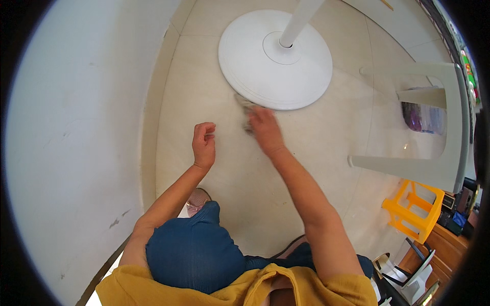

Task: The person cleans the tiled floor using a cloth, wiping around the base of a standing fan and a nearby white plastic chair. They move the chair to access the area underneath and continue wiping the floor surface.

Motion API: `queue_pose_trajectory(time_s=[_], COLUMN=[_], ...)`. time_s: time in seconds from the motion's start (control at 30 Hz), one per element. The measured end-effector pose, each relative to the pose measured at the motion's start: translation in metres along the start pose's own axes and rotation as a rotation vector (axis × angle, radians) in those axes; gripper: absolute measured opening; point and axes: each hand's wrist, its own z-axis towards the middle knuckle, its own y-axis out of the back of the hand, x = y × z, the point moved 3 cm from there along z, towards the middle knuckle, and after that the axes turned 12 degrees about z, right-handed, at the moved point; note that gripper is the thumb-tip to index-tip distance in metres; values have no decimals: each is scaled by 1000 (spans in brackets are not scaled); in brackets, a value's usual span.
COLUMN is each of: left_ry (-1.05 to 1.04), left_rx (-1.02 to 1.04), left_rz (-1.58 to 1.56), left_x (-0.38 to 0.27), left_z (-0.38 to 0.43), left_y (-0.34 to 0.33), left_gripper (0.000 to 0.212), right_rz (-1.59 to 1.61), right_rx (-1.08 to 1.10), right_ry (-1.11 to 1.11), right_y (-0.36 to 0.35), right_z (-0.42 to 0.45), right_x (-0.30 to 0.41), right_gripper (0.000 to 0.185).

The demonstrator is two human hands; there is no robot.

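Blurred by motion, my right hand (267, 130) is on a greyish cloth (245, 103) at the near edge of a round white base (245, 61). Part of the cloth is hidden under the hand, and some of it lies against the base's rim. A white pole (300, 23) rises from the middle of that base. To the left, my left hand (204, 145) hovers over the cream tiled floor (237, 172) with its fingers curled loosely and apart. It holds nothing.
A white wall (84, 114) with a tiled skirting (150, 134) runs along the left. On the right are a pale plastic stool (405, 168), a purple-tinted transparent package (423, 116) behind its leg, and a small yellow stool (415, 206). A wooden cabinet (446, 248) stands at lower right.
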Motion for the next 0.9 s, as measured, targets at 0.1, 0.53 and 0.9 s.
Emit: queue_pose_trajectory(time_s=[0.1,0.53,0.9], left_ry=[-91,-214,-250], left_rx=[-19,-79,-85], left_rz=[134,296,332], left_x=[0,-9,-4], left_z=[-10,-14,-16], left_y=[-1,-3,-4], left_gripper=[41,40,38], right_rz=[200,86,-421], right_rx=[-80,68,-122], right_ry=[-342,-27,-812], right_y=[50,-11,187], right_z=[-53,-62,-207], right_x=[-52,85,-82], right_gripper=[24,32,35])
